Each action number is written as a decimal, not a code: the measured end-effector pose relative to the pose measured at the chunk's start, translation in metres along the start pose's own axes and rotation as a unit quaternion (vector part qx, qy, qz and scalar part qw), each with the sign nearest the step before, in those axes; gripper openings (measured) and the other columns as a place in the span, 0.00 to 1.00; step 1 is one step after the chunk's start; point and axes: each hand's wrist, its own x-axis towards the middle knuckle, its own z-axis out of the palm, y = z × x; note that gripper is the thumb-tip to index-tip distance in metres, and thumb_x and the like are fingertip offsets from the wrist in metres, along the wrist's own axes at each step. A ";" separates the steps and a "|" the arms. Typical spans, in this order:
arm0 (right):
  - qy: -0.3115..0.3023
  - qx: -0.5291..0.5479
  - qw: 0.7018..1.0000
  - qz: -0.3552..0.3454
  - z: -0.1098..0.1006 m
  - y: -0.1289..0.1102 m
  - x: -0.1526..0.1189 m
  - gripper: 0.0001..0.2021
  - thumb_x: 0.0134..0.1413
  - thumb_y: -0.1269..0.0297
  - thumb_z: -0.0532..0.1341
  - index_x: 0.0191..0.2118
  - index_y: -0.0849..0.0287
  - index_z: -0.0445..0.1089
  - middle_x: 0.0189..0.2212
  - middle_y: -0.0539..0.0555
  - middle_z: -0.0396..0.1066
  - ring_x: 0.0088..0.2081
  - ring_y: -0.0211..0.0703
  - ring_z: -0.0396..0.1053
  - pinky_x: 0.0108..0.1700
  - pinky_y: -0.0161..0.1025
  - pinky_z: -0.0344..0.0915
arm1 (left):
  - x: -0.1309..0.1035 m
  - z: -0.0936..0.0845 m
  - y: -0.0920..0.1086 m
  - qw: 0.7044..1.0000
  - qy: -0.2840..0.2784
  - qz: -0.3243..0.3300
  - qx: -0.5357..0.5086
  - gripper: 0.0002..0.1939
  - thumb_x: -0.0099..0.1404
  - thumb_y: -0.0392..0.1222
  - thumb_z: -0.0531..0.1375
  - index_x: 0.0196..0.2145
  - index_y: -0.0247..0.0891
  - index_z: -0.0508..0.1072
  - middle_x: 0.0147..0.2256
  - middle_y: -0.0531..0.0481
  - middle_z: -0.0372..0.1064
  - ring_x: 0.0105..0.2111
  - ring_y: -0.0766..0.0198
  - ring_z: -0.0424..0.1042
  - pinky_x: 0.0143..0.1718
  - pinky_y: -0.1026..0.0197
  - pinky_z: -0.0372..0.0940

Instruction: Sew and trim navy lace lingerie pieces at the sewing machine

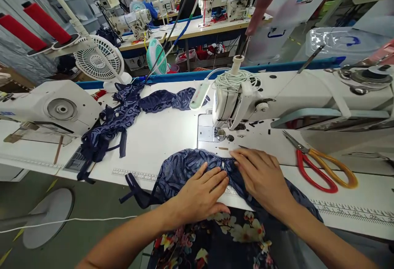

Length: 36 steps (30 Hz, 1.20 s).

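A navy lace garment piece (181, 170) lies across the table's front edge, below the needle plate of the white sewing machine (227, 109). My left hand (201, 191) rests on the lace with its fingers spread. To its right, my right hand (261, 178) lies over the dark fabric, fingertips at the garment's upper edge near the middle, fingers extended. Both hands press the cloth from above, and the fabric under the palms is hidden. More navy lace pieces (123, 113) are heaped at the left and stretch behind along the table.
Red- and orange-handled scissors (310, 154) lie right of my right hand. A second machine (52, 109) stands at the left, near a white fan (98, 57) and red thread cones (46, 22). Printed rulers line the front edge. Other people sit at machines in the background.
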 end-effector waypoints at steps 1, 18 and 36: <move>-0.016 0.006 1.000 0.003 0.002 -0.002 0.006 0.15 0.67 0.69 0.50 0.53 0.59 0.68 0.47 0.58 0.73 0.48 0.52 0.68 0.47 0.48 0.60 | 0.000 0.000 0.000 1.000 0.003 0.005 0.011 0.35 0.71 0.62 0.47 0.61 0.29 0.61 0.62 0.40 0.60 0.65 0.53 0.53 0.69 0.45 0.40; -0.148 0.052 0.986 0.057 0.012 -0.010 0.031 0.07 0.62 0.67 0.53 0.32 0.57 0.66 0.33 0.55 0.68 0.38 0.48 0.63 0.41 0.44 0.52 | 0.002 -0.005 0.008 0.998 0.043 0.031 0.045 0.34 0.69 0.63 0.49 0.54 0.26 0.68 0.55 0.35 0.68 0.61 0.49 0.62 0.68 0.40 0.44; -0.299 0.365 0.870 0.146 -0.008 0.008 0.048 0.11 0.61 0.55 0.53 0.34 0.55 0.65 0.32 0.50 0.69 0.35 0.42 0.64 0.38 0.38 0.59 | 0.030 -0.034 -0.012 0.959 0.111 -0.203 -0.162 0.14 0.71 0.41 0.53 0.52 0.39 0.68 0.52 0.41 0.67 0.53 0.55 0.65 0.60 0.42 0.57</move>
